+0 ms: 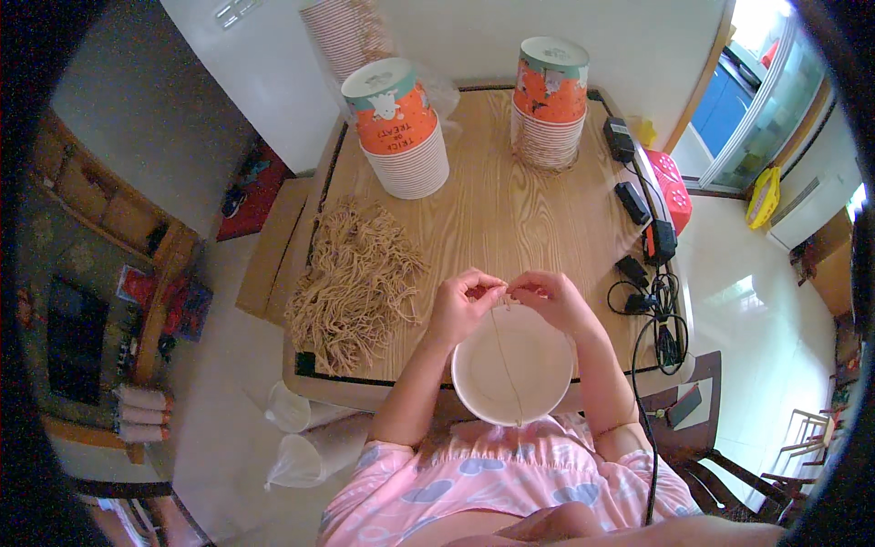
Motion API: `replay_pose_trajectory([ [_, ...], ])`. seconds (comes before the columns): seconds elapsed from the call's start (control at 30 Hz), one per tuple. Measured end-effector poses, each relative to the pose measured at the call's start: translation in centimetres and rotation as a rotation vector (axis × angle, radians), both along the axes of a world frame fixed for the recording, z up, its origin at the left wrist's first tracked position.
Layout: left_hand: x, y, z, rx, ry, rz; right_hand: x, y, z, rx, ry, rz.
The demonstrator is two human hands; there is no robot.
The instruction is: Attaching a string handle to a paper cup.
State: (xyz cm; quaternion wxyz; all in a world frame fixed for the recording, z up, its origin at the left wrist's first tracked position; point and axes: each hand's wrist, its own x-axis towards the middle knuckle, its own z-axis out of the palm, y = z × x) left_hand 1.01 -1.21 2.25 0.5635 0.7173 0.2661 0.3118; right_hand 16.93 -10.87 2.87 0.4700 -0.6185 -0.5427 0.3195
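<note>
A white paper bucket (538,387) sits open-side up at the near edge of the wooden table (510,201), against my lap. A thin tan cord (504,351) stretches across its mouth from the far rim to the near rim. My left hand (463,305) and my right hand (550,299) meet at the far rim, both pinching the cord's upper end. A heap of cut tan cords (355,283) lies to the left of my left hand.
Two stacks of orange and teal paper buckets (401,128) (550,100) stand upside down at the back of the table. Black power adapters and tangled cables (652,273) line the right edge. A red box (673,187) is beyond them. Clear plastic bags (305,428) lie on the floor at left.
</note>
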Motion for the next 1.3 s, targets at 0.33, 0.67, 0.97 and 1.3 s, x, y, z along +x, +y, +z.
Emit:
replay_pose_trajectory([
  [0.33, -0.1, 0.2, 0.8, 0.073, -0.016, -0.023, 0.6, 1.1, -0.3, -0.249, 0.433, 0.180],
  [0.67, -0.9, 0.5, 1.9, 0.194, 0.061, -0.099, 0.1, 0.9, 0.8, -0.149, 0.275, 0.141],
  [0.97, -1.2, 0.8, 2.3, 0.432, 0.189, -0.116, 0.0, 0.8, 0.5, -0.102, 0.300, 0.072],
  [1.3, -0.3, 0.6, 1.1, 0.692, 0.290, -0.030, -0.7, 0.9, 0.6, 0.030, 0.071, 0.110],
])
